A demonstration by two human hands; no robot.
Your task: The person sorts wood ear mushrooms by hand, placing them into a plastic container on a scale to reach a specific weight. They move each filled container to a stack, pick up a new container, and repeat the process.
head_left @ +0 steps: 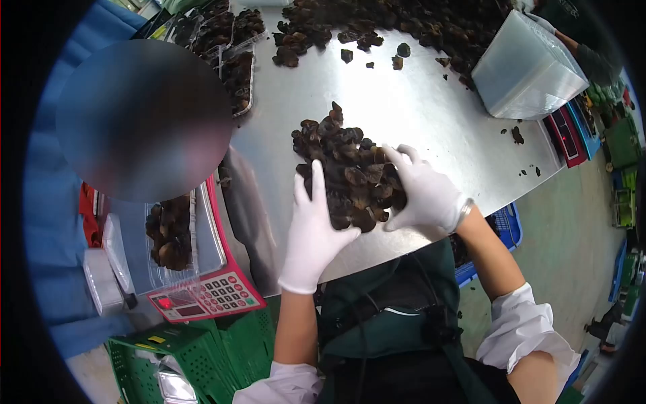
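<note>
A loose heap of dark brown wood ear mushrooms [353, 175] lies on the steel table [431, 141] in front of me. My left hand [314, 225], in a white glove, rests against the heap's left side with its fingers and thumb spread. At the right side, my right hand [427, 192], also gloved, curves around the edge of the heap with thumb and fingers apart. The fingertips of both hands touch the mushrooms, and some are partly hidden among them.
A big mushroom pile [417, 20] covers the table's far side. Clear stacked containers [528, 67] stand at the right. Left are filled trays [239, 81] and a red scale [208, 296] bearing mushrooms. Green crates [168, 357] sit below. Another person's arm [568, 44] shows at upper right.
</note>
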